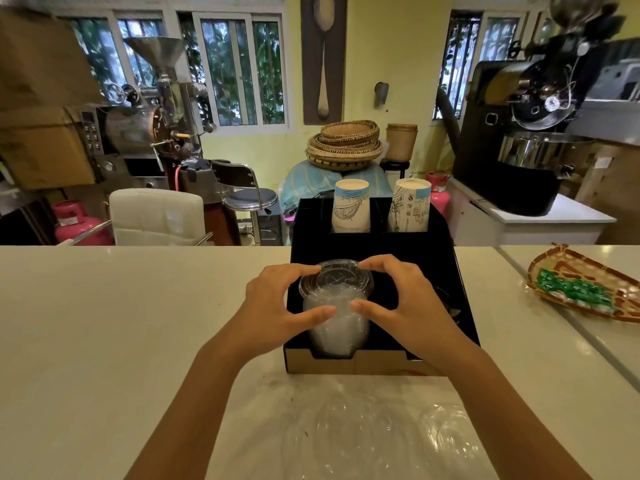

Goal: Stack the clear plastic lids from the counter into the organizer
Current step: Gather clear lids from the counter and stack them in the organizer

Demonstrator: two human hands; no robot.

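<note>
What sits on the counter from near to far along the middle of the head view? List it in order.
Crumpled clear plastic wrap → stack of clear lids held by both hands, in the black organizer → two paper cup stacks.

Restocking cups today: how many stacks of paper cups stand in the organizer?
2: one cup stack in the back left slot of the organizer, another in the back right slot. None seem hidden.

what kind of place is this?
Likely a coffee shop or roastery: two coffee roasters behind the counter, paper cups and clear lids in an organizer.
</note>
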